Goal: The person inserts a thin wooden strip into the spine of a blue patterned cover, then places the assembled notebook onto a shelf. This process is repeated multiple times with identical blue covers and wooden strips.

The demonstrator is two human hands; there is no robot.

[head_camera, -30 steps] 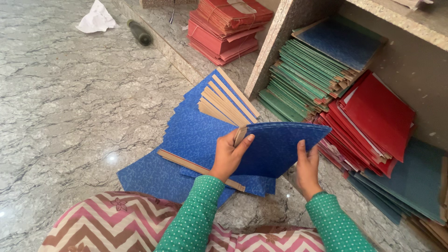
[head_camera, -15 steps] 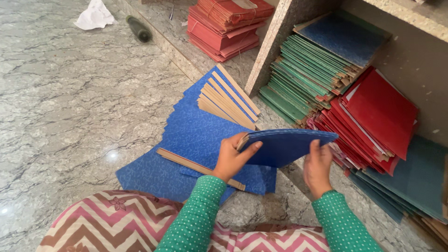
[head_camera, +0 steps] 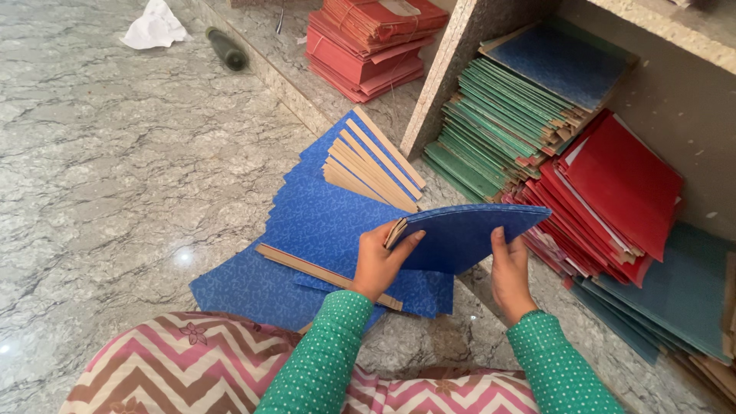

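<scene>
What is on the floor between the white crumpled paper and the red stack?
A dark green bottle lies on its side between the white crumpled paper and the red stack, seen in the head view.

Blue cover (head_camera: 468,234) between both hands

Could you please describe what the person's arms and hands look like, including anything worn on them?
Both arms wear long green sleeves dotted with small white spots, reaching the wrists. The left sleeve and right sleeve match. The left hand and right hand are bare: no gloves, and no rings, bangles or watch show in this view.
</scene>
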